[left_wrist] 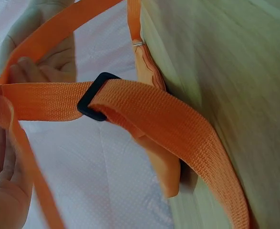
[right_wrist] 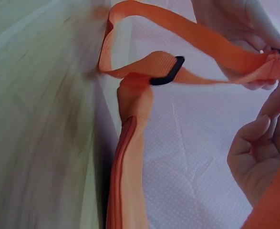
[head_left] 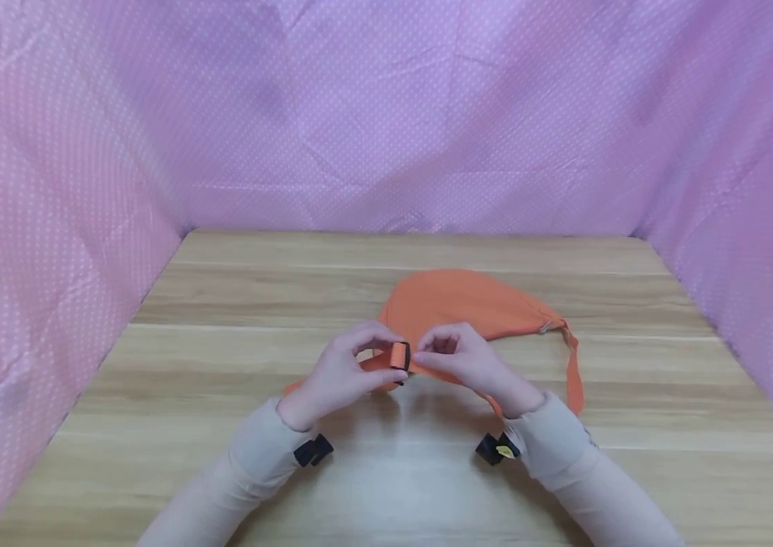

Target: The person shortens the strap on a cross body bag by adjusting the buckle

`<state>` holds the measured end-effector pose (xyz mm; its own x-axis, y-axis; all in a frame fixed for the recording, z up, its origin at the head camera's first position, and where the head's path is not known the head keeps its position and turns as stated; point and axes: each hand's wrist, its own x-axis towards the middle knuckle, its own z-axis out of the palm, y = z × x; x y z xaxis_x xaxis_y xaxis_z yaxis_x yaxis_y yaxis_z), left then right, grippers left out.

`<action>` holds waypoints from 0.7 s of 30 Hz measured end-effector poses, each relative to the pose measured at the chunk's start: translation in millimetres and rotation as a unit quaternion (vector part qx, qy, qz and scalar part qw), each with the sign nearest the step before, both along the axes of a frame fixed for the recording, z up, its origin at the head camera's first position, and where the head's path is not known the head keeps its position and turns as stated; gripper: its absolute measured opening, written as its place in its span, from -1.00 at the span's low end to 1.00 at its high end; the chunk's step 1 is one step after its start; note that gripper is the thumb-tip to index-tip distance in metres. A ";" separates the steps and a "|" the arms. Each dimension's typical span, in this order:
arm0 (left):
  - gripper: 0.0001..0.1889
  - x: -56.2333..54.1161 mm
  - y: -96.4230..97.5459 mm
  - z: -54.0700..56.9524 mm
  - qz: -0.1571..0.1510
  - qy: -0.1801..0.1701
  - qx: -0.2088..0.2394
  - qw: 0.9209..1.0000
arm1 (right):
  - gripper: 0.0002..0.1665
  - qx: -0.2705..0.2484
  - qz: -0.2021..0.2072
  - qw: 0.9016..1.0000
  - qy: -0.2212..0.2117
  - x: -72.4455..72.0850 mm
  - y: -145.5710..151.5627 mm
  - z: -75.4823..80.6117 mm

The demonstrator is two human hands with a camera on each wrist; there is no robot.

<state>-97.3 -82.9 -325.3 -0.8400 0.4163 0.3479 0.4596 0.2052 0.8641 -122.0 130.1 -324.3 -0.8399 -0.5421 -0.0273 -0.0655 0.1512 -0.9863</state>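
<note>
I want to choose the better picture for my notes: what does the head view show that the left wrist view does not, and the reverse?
Only the head view: the pale sleeves, the black wrist pieces and both far corners of the wooden table.

Only the left wrist view: a black slider clear of the fingers, with the orange strap looped through it, and the palm of the right hand.

Both: the orange bag, strap, table, dotted cloth, right hand and left hand.
</note>
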 end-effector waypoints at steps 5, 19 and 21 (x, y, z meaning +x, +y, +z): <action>-0.64 -1.7 0.7 1.2 -0.008 0.007 -0.006 1.000 | -0.95 -0.037 0.010 0.999 0.003 -1.1 -2.6 0.5; -0.67 -0.4 -1.0 -0.4 0.015 0.048 -0.024 0.998 | -0.71 -0.034 0.013 0.999 -0.013 0.6 6.5 -5.4; -0.67 0.0 -1.8 0.2 0.018 0.041 -0.029 0.999 | -0.73 -0.026 0.006 1.000 -0.016 1.3 10.5 -6.4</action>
